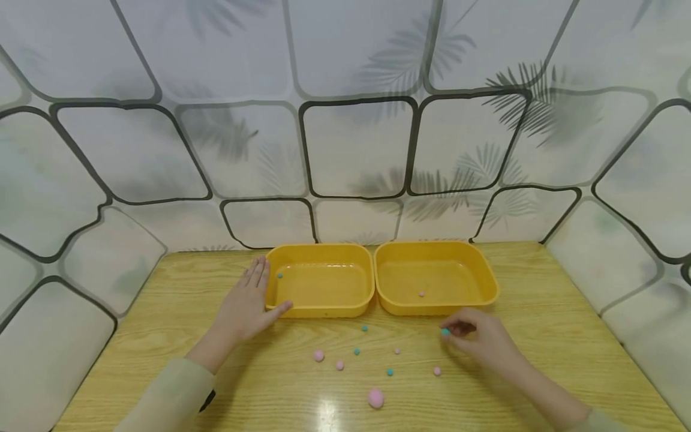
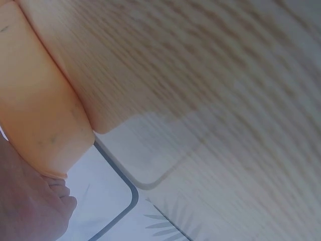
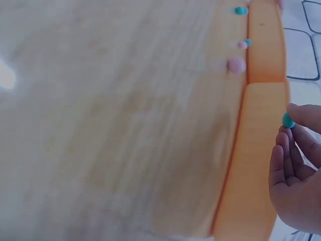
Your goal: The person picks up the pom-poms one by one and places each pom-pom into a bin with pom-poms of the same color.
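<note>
Two yellow trays stand side by side at the back of the wooden table: the left tray (image 1: 320, 311) holds a small teal ball (image 1: 279, 276), the right tray (image 1: 434, 308) a small pink ball (image 1: 421, 294). My left hand (image 1: 249, 305) rests flat against the left tray's left wall, fingers straight, thumb along its front corner. My right hand (image 1: 459, 330) pinches a small teal ball (image 1: 445, 331) just in front of the right tray. In the right wrist view the teal ball (image 3: 287, 120) sits at the fingertips (image 3: 301, 114) beside the tray wall (image 3: 251, 165).
Loose balls lie on the table in front of the trays: several small pink and teal ones (image 1: 356, 351) and a bigger pink ball (image 1: 375, 398). Patterned white panels wall in the table (image 1: 162, 336) at the back and on both sides.
</note>
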Demonstrator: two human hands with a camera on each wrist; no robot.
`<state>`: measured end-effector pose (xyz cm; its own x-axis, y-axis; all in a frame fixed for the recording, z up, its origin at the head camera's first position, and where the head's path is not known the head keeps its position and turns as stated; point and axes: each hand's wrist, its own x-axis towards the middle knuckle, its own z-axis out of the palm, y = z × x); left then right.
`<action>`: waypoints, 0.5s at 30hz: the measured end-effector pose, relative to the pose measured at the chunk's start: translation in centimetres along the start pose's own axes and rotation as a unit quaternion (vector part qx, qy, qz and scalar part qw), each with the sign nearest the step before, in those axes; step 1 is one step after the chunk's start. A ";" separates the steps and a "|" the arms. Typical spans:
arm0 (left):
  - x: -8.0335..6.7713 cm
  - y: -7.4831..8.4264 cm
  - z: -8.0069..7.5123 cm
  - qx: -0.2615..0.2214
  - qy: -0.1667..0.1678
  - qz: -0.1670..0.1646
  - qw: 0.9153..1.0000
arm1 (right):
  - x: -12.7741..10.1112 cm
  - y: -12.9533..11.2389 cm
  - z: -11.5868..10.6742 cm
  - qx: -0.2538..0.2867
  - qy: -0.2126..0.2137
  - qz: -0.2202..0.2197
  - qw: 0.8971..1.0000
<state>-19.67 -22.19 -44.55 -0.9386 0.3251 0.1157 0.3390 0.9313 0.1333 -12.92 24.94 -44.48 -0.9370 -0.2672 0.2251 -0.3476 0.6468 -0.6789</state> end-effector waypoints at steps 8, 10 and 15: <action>0.0 0.1 -0.3 0.003 0.001 -0.001 1.000 | 2.0 -2.0 -0.4 0.007 0.012 -0.007 1.000; 0.0 0.1 -0.3 0.004 0.001 -0.001 1.000 | 2.6 -2.2 -0.2 0.009 0.015 -0.010 1.000; 0.0 0.2 -0.2 0.005 0.000 -0.001 1.000 | 3.9 -2.7 0.5 0.025 0.030 -0.032 0.999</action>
<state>-19.60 -22.08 -44.36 -0.9390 0.3239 0.1158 0.3371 0.9334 0.1227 -15.58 21.80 -42.13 -0.9139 -0.2624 0.3098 -0.4060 0.5928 -0.6955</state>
